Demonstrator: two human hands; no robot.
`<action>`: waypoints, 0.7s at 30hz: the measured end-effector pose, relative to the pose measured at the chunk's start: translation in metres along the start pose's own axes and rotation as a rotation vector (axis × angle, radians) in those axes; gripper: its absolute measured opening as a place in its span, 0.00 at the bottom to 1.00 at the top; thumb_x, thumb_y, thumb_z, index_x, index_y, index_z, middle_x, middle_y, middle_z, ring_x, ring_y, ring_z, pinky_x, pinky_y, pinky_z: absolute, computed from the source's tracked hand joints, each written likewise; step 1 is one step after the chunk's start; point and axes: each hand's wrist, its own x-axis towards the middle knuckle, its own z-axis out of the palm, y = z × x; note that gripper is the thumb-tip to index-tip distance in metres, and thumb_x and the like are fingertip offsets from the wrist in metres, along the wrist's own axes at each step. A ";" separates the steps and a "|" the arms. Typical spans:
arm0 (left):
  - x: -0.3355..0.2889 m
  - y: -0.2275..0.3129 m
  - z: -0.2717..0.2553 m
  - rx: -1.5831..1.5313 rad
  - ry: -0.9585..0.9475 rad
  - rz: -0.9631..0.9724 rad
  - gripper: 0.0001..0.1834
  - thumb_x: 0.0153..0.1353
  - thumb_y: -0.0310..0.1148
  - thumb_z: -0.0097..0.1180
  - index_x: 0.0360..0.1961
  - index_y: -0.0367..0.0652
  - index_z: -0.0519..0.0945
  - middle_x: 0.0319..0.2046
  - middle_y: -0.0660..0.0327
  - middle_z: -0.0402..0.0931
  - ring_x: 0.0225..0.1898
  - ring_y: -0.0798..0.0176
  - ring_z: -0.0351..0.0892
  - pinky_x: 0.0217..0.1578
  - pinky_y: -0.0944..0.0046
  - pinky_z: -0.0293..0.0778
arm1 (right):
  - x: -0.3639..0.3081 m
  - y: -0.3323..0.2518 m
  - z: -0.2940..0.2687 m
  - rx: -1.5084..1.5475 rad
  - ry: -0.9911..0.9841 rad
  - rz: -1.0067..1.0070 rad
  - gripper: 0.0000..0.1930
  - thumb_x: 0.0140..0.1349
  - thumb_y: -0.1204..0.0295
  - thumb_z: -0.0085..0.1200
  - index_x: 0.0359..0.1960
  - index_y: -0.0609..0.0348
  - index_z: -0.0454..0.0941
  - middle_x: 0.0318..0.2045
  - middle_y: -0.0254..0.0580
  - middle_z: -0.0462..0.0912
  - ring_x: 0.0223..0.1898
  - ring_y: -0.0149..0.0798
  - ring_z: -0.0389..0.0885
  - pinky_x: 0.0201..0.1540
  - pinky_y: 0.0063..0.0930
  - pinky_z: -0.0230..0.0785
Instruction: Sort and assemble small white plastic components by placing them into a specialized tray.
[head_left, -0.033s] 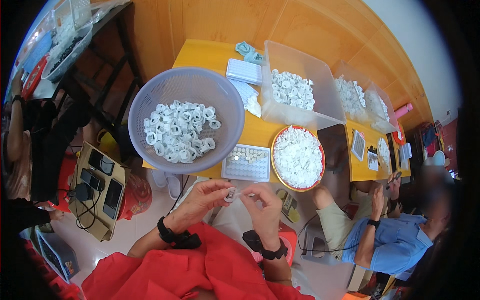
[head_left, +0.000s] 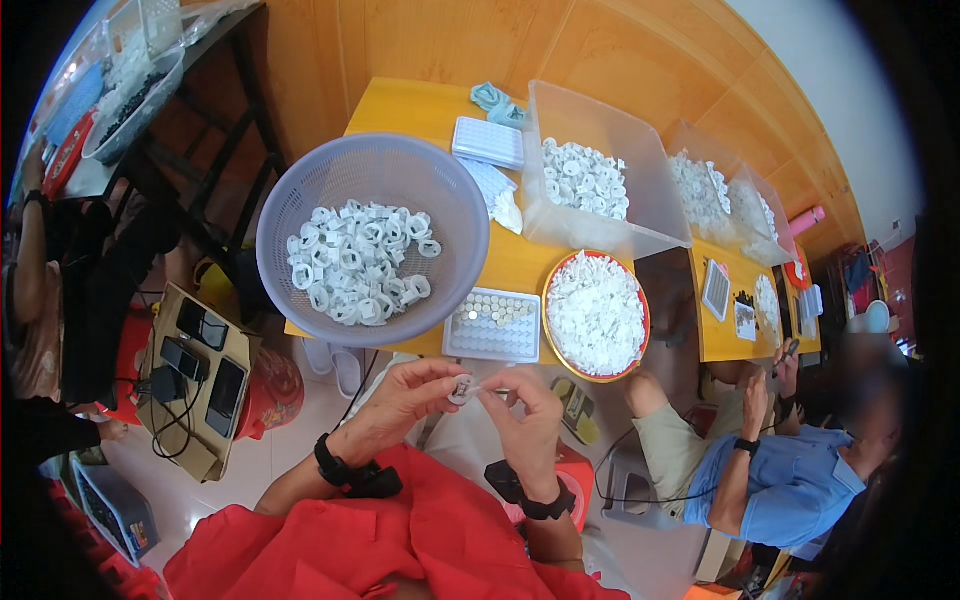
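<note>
On my side of the basket and tray, my left hand pinches, my right hand narrows beside, a white part; right grip, can't tell. Likely fine finger-work, calling for steadiness.

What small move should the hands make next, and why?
I'd probably press gently at the right edge of the small white round part with the right hand: the left hand pinches it, and the right hand is close beside that edge. I can't tell whether the right holds anything.
</note>
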 end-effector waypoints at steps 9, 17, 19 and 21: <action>-0.002 0.000 0.001 -0.021 -0.014 -0.003 0.11 0.60 0.29 0.53 0.44 0.38 0.76 0.42 0.61 0.75 0.41 0.69 0.75 0.41 0.67 0.76 | -0.006 0.003 0.011 0.023 0.016 -0.045 0.05 0.51 0.83 0.56 0.31 0.64 0.77 0.28 0.38 0.74 0.27 0.27 0.72 0.29 0.18 0.65; -0.003 -0.002 0.000 0.012 -0.016 0.004 0.12 0.59 0.29 0.53 0.44 0.38 0.76 0.43 0.60 0.75 0.41 0.68 0.75 0.41 0.67 0.75 | -0.005 -0.004 0.009 -0.098 -0.009 -0.038 0.06 0.50 0.84 0.56 0.30 0.64 0.78 0.28 0.36 0.75 0.27 0.26 0.73 0.31 0.17 0.65; -0.002 -0.003 -0.001 0.053 -0.024 -0.014 0.12 0.60 0.30 0.53 0.44 0.38 0.77 0.43 0.60 0.75 0.42 0.68 0.75 0.41 0.67 0.74 | -0.004 -0.010 0.008 -0.191 -0.046 -0.079 0.05 0.49 0.83 0.56 0.29 0.63 0.78 0.27 0.37 0.76 0.25 0.27 0.73 0.31 0.18 0.65; -0.003 -0.003 0.000 0.051 -0.022 -0.016 0.12 0.60 0.30 0.53 0.43 0.37 0.77 0.42 0.60 0.75 0.42 0.68 0.75 0.41 0.67 0.74 | -0.002 -0.013 0.007 -0.214 -0.056 -0.080 0.05 0.49 0.82 0.57 0.29 0.63 0.78 0.26 0.38 0.77 0.25 0.28 0.74 0.30 0.19 0.66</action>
